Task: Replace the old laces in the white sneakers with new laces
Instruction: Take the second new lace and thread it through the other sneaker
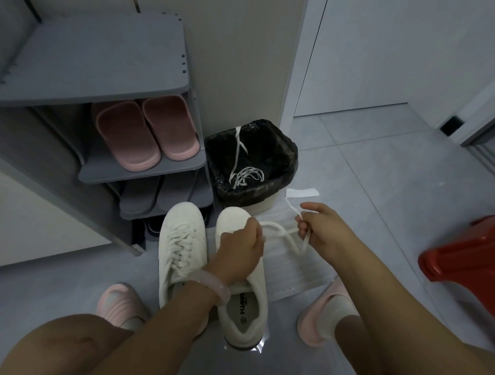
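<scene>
Head view looks down on two white sneakers side by side on the floor: the left sneaker (181, 241) is fully laced, and the right sneaker (244, 285) is the one you are working on. Your left hand (240, 250) rests curled over its eyelet area, apparently pinching the new lace (284, 230) where it leaves the shoe, though the fingers hide the exact spot. Your right hand (320, 232) is closed around the same lace further out, with a loop sagging between the two hands and the free end poking up past the knuckles.

The old laces (245, 174) already lie in the black-lined bin (287, 149) beyond the toes.

To do this pull well, draw the lace through smoothly while the left hand steadies the shoe, so the sneaker does not slide. Keep the flat lace untwisted as it passes the eyelet, and check that both ends stay even before crossing to the next row. Match the pattern on the finished shoe beside it.
</scene>
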Demonstrator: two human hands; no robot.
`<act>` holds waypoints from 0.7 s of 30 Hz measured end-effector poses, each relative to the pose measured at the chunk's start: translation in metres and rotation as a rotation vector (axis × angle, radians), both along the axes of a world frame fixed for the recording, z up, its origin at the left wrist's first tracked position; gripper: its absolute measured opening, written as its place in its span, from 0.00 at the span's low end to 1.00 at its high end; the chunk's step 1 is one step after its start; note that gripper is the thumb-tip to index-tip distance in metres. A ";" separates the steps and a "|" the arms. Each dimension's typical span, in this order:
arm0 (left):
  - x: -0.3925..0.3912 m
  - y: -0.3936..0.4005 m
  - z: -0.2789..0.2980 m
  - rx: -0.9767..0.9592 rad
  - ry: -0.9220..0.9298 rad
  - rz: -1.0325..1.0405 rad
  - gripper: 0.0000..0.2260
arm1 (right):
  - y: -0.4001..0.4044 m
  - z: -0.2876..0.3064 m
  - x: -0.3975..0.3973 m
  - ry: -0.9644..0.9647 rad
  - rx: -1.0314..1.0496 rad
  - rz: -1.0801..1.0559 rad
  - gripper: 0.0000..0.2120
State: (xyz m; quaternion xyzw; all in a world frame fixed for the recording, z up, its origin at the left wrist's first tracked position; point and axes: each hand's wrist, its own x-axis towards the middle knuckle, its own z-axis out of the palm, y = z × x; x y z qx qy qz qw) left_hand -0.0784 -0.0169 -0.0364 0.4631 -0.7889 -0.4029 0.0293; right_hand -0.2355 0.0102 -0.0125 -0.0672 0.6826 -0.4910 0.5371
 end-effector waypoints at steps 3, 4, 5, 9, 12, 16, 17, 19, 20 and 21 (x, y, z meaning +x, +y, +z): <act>0.008 -0.013 0.041 0.293 0.374 0.325 0.05 | 0.000 0.003 0.001 -0.256 0.015 -0.026 0.03; 0.016 -0.022 0.055 0.293 0.477 0.457 0.04 | 0.001 0.003 0.001 -0.242 0.019 0.026 0.03; 0.026 -0.033 0.068 0.258 0.571 0.590 0.04 | 0.002 0.003 0.002 -0.156 0.027 0.100 0.03; 0.085 -0.068 0.096 -0.191 0.418 0.863 0.01 | 0.006 0.000 0.010 0.392 0.091 0.464 0.07; 0.120 -0.075 0.091 -0.430 -0.114 0.668 0.05 | 0.007 -0.005 0.018 0.527 0.029 0.743 0.06; 0.121 -0.067 0.069 -0.372 -0.428 0.416 0.10 | 0.012 -0.013 0.027 0.795 -0.051 1.014 0.05; 0.112 -0.062 0.065 -0.416 -0.426 0.381 0.10 | 0.013 -0.015 0.027 0.908 -0.066 1.063 0.06; 0.089 -0.046 0.059 -0.470 -0.381 0.229 0.08 | 0.015 -0.016 0.029 1.084 -0.094 1.144 0.08; 0.077 -0.035 0.056 -0.428 -0.326 0.137 0.08 | 0.016 -0.016 0.030 1.119 -0.115 1.171 0.08; 0.066 -0.025 0.049 -0.344 -0.275 0.049 0.08 | 0.017 -0.017 0.032 1.133 -0.133 1.191 0.08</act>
